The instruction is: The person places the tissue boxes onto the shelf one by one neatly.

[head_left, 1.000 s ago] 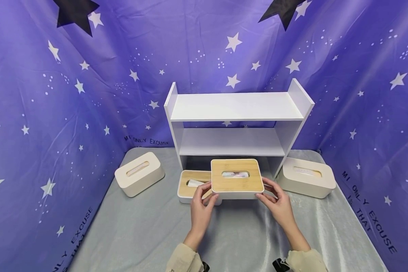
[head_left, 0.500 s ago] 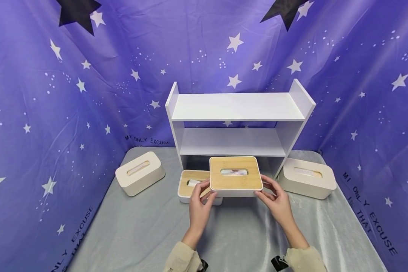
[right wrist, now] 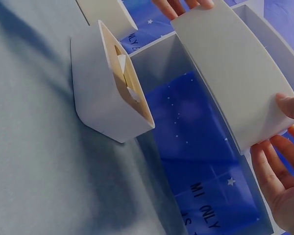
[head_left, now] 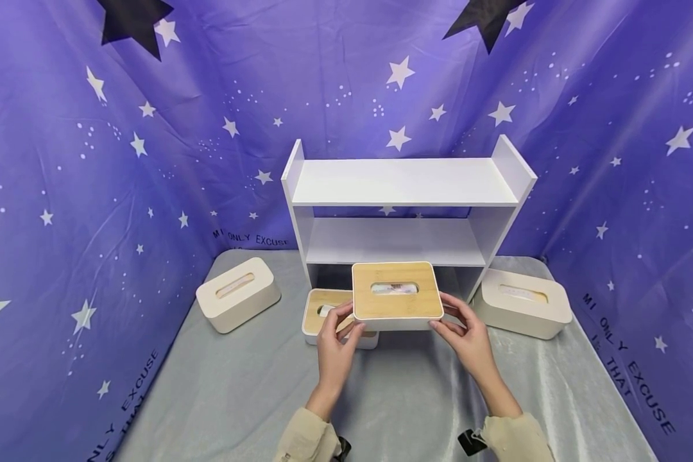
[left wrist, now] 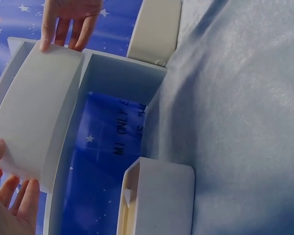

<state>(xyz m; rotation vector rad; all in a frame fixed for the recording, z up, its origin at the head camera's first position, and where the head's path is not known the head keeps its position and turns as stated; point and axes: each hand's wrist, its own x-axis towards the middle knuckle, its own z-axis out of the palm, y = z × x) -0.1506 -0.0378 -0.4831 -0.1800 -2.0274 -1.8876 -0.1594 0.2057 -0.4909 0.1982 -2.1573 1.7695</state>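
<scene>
A white tissue box with a bamboo lid is held up off the table in front of the white shelf. My left hand grips its left end, thumb at the near face. At the opposite end my right hand holds it the same way. Both wrist views show the box's plain white side between the two hands. Below and to the left, a second bamboo-lidded tissue box rests on the table, partly hidden by the left hand and the held box; a tissue pokes from its slot.
A cream tissue box sits at the left on the grey cloth, set at an angle. Another cream tissue box stands right beside the shelf. Purple star-printed curtains hang around the back and sides.
Both hands have raised the held tissue box slightly and shifted it a little to the left. The other boxes and the shelf stay where they were.
</scene>
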